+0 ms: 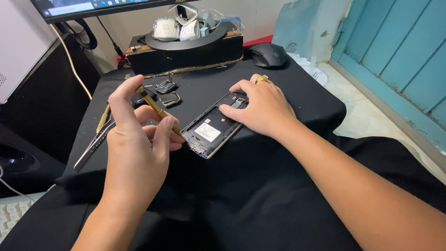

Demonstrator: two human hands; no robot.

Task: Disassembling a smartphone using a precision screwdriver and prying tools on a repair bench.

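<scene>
An opened smartphone (211, 131) lies with its back cover off on a black cloth, a white label showing inside. My right hand (260, 109), wearing a gold ring, presses down on the phone's far end with fingers spread. My left hand (137, 139) holds a slim gold-coloured screwdriver (158, 110) between thumb and fingers, its tip pointing down at the phone's left edge.
Metal tweezers (95, 144) and a second gold tool (103, 118) lie at the left. Small dark parts (167, 93) sit behind the phone. A black box (186, 51) with a round tray of items, a black mouse (268, 55) and a monitor (93, 8) stand at the back.
</scene>
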